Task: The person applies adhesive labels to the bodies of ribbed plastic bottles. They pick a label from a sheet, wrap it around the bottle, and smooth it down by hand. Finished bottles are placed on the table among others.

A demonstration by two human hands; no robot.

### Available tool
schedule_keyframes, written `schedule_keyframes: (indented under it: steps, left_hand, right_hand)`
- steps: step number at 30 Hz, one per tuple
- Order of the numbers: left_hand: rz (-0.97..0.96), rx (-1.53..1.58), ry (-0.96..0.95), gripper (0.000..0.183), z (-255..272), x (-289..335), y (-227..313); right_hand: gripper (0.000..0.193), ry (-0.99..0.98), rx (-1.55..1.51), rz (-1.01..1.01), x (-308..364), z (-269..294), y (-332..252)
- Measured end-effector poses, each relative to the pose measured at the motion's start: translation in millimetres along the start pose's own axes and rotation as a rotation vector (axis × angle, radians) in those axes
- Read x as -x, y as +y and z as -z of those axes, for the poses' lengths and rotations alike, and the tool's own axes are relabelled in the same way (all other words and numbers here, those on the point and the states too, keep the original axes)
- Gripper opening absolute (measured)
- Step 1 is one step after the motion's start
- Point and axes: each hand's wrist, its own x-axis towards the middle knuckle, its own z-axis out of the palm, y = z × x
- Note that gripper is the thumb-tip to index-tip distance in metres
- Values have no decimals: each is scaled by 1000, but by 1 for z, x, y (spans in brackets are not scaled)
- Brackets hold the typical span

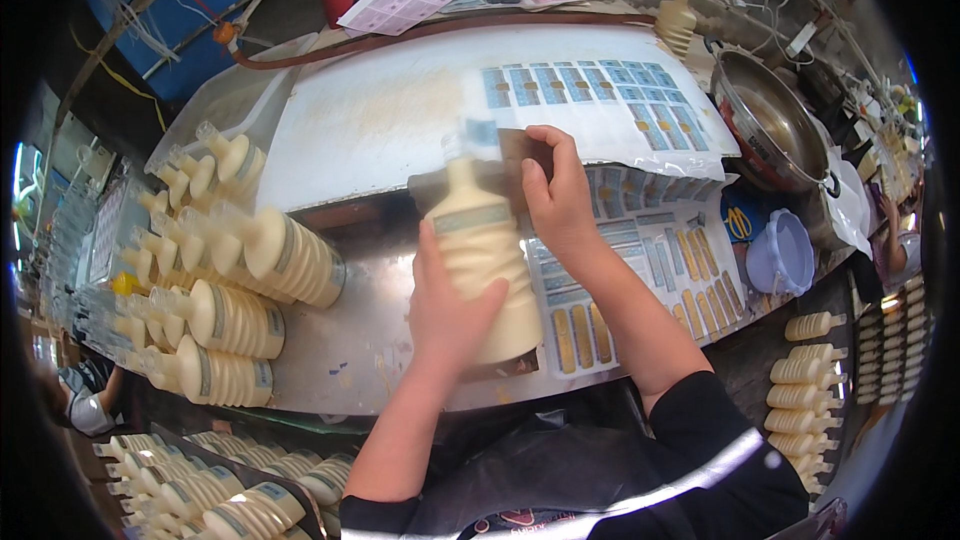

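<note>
My left hand (450, 315) is wrapped round the lower body of a cream-coloured ribbed bottle (490, 270) with a long clear neck. The bottle leans, its neck pointing away from me, and a grey-blue band circles its shoulder. Beside the neck, my right hand (560, 195) has thumb and forefinger closed on a flat brown piece (514, 158), whose kind I cannot make out. A small blue label (481, 133), blurred, shows between that piece and the bottle neck. Rows of blue labels (570, 83) lie on the white board (370, 130) behind my hands.
Several similar bottles (235, 325) lie stacked at the left of the metal table (350, 365). Sheets of gold and blue labels (650, 280) are on the right. Beyond them stand a lilac bucket (782, 255) and a large metal pan (770, 105). More bottles (240, 490) fill the lower left.
</note>
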Motion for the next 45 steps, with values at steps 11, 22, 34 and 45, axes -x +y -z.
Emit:
schedule_keyframes:
  steps: [11,22,34,45]
  left_hand:
    - [8,-87,4,101,-2,7,22]
    - [23,-104,-34,65,6,9,51]
    - [-185,-97,8,95,-4,-3,-7]
    - [-40,61,-7,100,-2,-1,1]
  right_hand:
    - [36,-179,57,-138,-11,-20,-45]
    - [16,-326,110,-149,-14,-46,-112]
    - [36,-31,43,-36,12,-6,6]
    - [41,-33,35,-114,12,2,0]
